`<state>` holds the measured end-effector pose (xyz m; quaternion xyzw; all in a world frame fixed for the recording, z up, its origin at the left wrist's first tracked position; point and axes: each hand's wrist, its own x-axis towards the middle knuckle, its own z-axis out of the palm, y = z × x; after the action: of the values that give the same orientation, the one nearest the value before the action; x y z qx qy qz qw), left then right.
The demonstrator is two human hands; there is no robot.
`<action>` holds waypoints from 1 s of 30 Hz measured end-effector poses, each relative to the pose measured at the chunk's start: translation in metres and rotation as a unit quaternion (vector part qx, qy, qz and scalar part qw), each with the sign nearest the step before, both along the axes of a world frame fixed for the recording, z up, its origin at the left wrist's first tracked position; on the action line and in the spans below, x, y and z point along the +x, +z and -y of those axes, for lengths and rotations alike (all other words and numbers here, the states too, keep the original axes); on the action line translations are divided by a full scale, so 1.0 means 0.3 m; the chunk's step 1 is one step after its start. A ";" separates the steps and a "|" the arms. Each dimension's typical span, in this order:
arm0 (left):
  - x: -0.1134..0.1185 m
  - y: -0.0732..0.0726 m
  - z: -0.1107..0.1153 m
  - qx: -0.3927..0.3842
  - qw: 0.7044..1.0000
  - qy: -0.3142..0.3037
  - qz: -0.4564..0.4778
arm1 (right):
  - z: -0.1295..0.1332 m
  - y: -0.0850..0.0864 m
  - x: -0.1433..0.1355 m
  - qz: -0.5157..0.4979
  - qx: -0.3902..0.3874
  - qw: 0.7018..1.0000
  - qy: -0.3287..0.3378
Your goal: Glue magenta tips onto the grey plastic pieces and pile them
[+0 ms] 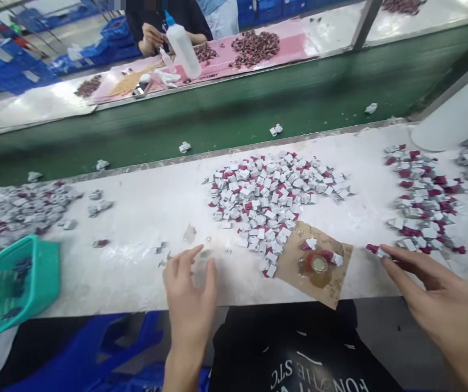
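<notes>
My right hand (433, 294) pinches a small grey-and-maroon plastic part (376, 250) between thumb and fingertips, just over the white table. Fingers apart and holding nothing, my left hand (191, 294) hovers above the tabletop, left of the cardboard. A large pile of small white and maroon parts (266, 190) spreads in front of me. On the piece of brown cardboard (289, 261) sits a small round red-rimmed cap (319, 264) amid a wet amber stain. Two more white-and-maroon parts (309, 244) lie beside the cap.
More parts (425, 201) form a strip at the right, by a white post (458, 103). Grey parts (13, 212) and a green basket (46, 272) are at the left. Beyond the table runs a green belt (234, 109). Across it, a person works near a white bottle (185, 51).
</notes>
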<state>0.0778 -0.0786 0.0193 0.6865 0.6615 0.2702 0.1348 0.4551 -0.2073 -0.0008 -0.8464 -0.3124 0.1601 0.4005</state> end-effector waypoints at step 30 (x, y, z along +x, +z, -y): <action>0.082 -0.016 -0.021 -0.171 0.984 0.043 -0.035 | -0.038 0.054 -0.210 -0.136 0.160 0.964 0.166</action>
<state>0.1024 -0.0722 0.0144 0.6333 0.7311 0.1348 0.2152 0.3922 -0.1960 0.0155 -0.6781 -0.4123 0.2856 0.5372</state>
